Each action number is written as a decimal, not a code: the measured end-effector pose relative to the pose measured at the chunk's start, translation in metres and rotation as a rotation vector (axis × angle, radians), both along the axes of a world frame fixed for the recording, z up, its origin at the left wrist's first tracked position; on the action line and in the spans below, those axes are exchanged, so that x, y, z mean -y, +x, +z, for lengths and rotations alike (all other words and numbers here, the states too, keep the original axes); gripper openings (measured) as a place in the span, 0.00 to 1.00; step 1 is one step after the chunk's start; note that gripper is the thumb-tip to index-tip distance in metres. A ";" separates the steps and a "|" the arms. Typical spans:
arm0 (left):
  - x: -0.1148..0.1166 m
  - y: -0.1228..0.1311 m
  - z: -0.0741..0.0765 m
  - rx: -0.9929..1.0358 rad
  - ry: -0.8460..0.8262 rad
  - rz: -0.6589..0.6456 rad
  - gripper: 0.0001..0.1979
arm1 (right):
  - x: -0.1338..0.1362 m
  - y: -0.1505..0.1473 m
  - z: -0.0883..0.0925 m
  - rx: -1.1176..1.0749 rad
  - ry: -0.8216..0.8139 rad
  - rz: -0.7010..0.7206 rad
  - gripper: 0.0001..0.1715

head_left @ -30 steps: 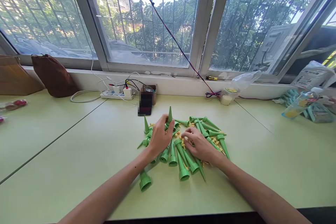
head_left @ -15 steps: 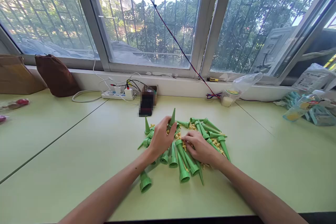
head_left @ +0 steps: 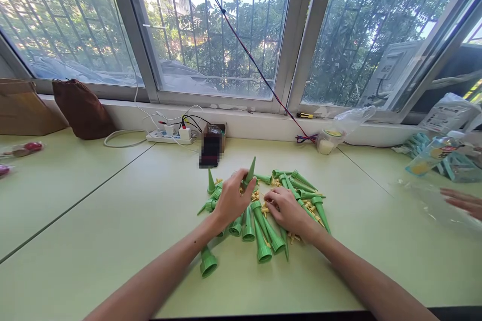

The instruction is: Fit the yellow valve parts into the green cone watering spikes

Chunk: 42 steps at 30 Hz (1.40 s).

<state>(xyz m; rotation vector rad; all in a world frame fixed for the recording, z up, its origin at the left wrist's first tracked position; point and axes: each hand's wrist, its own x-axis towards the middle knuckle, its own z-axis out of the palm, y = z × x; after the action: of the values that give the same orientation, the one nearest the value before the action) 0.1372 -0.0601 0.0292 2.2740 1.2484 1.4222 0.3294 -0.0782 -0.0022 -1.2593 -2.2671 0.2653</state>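
My left hand (head_left: 234,198) is closed around a green plastic watering spike (head_left: 251,169), whose pointed end sticks up and leans right. Close by, my right hand (head_left: 284,206) has its fingers bent together over small yellow plastic valves (head_left: 265,209); whether one is pinched in the fingertips is hidden. Several more green spikes (head_left: 263,246) with hollow, cap-like ends lie around and below both hands. One spike (head_left: 210,181) stands point-up left of my left hand. More spikes (head_left: 298,183) are heaped with yellow pieces beyond my right hand.
At the right edge another person's hand (head_left: 463,201) is over a clear plastic bag (head_left: 425,200). A bottle (head_left: 433,153) lies near the back right. A power strip (head_left: 169,136), a phone (head_left: 210,150) and a brown pouch (head_left: 81,110) are along the window.
My right hand has shifted slightly right. The spike in my left hand has tilted a little to the right. Another person's hand and a clear bag have appeared at the right.
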 end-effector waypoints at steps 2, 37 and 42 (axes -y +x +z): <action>0.000 0.000 -0.001 -0.011 -0.012 -0.018 0.06 | 0.000 0.000 0.001 -0.004 -0.020 -0.027 0.07; -0.001 0.001 -0.006 -0.117 0.018 -0.062 0.04 | -0.003 -0.001 0.003 -0.077 -0.075 -0.062 0.08; 0.000 0.001 -0.006 -0.127 0.022 -0.066 0.04 | -0.004 -0.002 0.001 -0.121 -0.010 -0.093 0.08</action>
<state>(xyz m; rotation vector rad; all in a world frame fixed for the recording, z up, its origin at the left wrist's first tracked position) 0.1384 -0.0602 0.0232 2.4305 1.1847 1.2944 0.3273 -0.0741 -0.0007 -1.3130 -2.1018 0.3102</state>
